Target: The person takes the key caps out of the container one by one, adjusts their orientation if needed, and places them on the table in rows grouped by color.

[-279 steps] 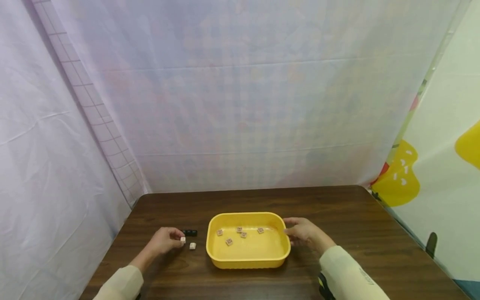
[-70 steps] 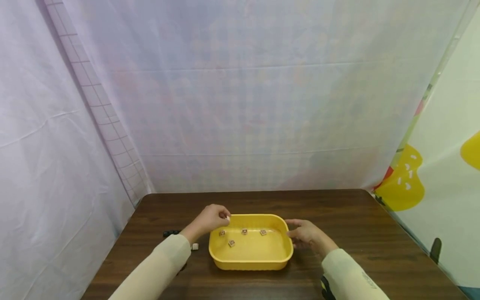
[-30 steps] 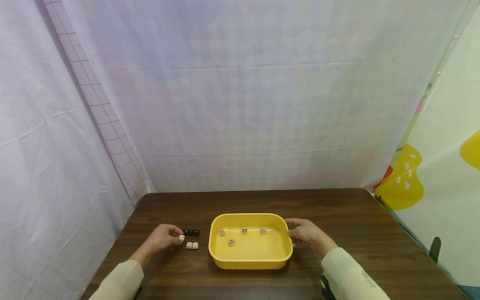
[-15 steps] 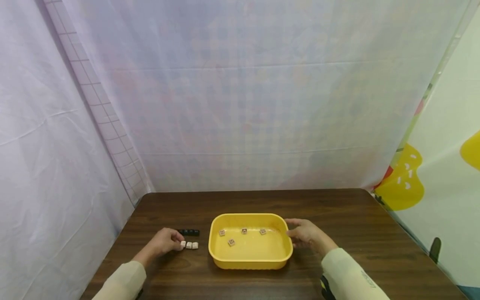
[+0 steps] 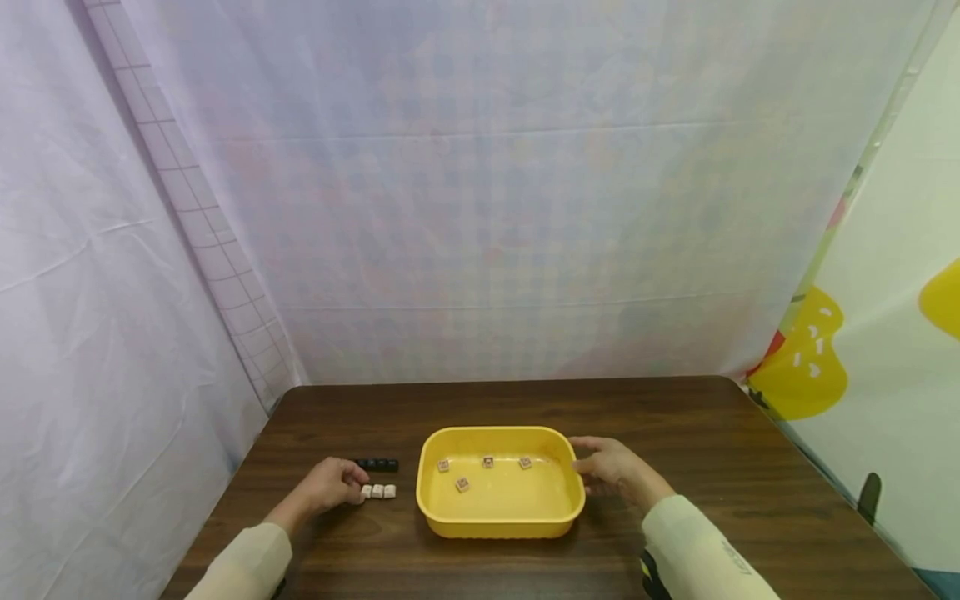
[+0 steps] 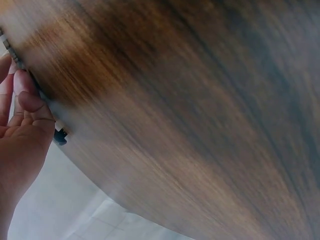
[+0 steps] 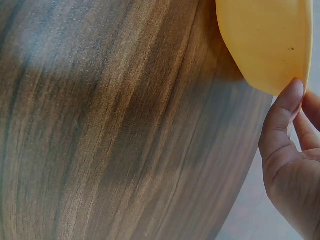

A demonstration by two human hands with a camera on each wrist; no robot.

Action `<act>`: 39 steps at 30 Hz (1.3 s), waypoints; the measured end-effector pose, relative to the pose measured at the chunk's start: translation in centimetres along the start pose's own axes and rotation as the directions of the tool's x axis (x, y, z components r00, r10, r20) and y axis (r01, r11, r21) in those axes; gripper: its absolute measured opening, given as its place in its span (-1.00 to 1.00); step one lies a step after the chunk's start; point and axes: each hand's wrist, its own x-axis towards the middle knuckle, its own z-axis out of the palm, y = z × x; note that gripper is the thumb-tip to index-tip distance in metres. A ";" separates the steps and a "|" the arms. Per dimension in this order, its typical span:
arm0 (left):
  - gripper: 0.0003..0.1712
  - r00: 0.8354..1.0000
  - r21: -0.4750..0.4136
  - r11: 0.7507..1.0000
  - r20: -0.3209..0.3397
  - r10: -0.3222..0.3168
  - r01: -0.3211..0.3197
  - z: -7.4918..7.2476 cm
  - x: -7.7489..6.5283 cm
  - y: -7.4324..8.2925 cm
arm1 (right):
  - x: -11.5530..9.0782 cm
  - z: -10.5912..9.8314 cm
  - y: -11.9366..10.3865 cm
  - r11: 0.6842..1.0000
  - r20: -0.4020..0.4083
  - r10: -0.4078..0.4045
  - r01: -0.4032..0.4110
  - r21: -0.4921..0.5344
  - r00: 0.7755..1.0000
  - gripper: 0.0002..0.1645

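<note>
On the left of the table, three white keycaps point(image 5: 378, 492) stand side by side in a short row. My left hand point(image 5: 332, 486) is at the left end of this row, thumb and index finger around the endmost white keycap point(image 5: 366, 492). Just behind lies a row of black keycaps point(image 5: 382, 465), its left end partly hidden by the hand. At the right side of a yellow plastic tub point(image 5: 501, 529), my right hand point(image 5: 611, 468) grips the wall; in the right wrist view the thumb point(image 7: 290, 95) lies against the tub wall, with fingers behind it.
Several keycaps lie in the tub, underside up, among them a keycap point(image 5: 462, 483) near the front left. The brown wood-grain table point(image 5: 675, 417) has rounded far corners. White curtains point(image 5: 480, 208) hang behind it and along the left.
Since the earliest frame, the white row has grown from one to three keycaps and the tub holds fewer. In the last second, the left hand lowered the third keycap against the row. The right hand stayed.
</note>
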 end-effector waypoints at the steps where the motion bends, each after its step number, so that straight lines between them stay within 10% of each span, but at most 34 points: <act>1: -0.76 1.000 -0.009 1.000 0.002 0.000 0.000 0.0 0.0 0.0 | 0.0 0.0 0.0 1.000 0.000 0.000 0.000 0.002 1.000 -0.40; 26: -0.77 0.997 0.047 0.998 -0.076 -0.026 0.029 -1.0 0.5 1.1 | 0.2 -0.1 0.2 1.000 -0.005 -0.011 0.011 -0.023 1.000 -0.38; 39: -0.61 0.987 0.047 0.998 -0.157 -0.022 0.030 -0.7 2.8 6.0 | 0.2 -0.1 0.2 1.000 -0.004 -0.011 0.011 0.005 1.000 -0.38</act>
